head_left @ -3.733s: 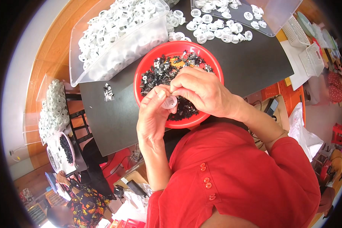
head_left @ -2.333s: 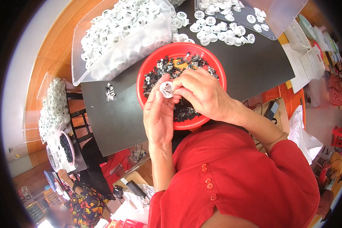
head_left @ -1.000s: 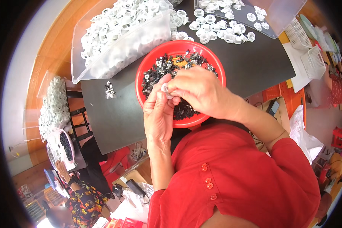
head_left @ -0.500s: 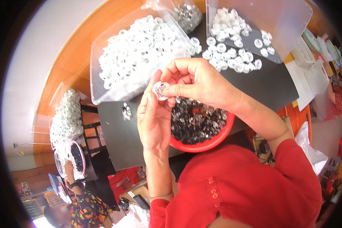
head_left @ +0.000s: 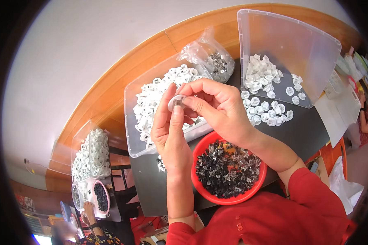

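Between both hands, above the table, I hold a small round white plastic part (head_left: 175,103) with a metallic-looking piece at its middle. My left hand (head_left: 169,130) pinches its rim between thumb and fingers. The thumb and forefinger of my right hand (head_left: 218,107) press on its right edge, and the other fingers curl behind. Below my hands stands a red basin (head_left: 259,188) full of small black and clear pieces (head_left: 227,169). Behind them, a clear plastic bin (head_left: 131,141) holds a heap of white parts (head_left: 149,100), partly hidden by my fingers.
A second clear bin (head_left: 290,36) at the back right has white parts inside, with several more (head_left: 270,114) on the dark table (head_left: 145,192) before it. A plastic bag of metal pieces (head_left: 221,65) stands between the bins. At lower left, another person's hand (head_left: 88,210) reaches toward a pink basin (head_left: 106,204).
The view has shifted, so the table and bins sit lower and further right. The white part is turned more edge-on, and my left thumb now lies across its front.
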Action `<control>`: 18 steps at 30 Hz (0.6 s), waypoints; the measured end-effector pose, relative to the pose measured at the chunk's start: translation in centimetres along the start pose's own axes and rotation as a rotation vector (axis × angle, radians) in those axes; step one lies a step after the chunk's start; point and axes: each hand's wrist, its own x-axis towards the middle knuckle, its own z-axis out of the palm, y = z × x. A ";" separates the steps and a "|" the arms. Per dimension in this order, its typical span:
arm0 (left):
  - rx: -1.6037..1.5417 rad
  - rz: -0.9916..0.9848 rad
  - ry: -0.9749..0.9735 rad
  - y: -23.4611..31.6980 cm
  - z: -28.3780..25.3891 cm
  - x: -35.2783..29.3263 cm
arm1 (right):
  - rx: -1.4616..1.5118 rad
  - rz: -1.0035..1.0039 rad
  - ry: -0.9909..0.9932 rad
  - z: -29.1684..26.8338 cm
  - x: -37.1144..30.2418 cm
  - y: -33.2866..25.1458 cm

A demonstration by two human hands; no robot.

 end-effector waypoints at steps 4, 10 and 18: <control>-0.118 -0.038 0.021 -0.9 -0.5 1.3 | -0.160 -0.128 0.051 -0.3 1.0 1.1; -0.267 -0.203 0.004 -1.8 -1.8 1.7 | -0.341 -0.266 0.045 -0.6 1.2 1.8; -0.280 -0.215 0.005 -1.5 -1.1 1.8 | -0.439 -0.221 -0.024 -1.0 1.1 1.1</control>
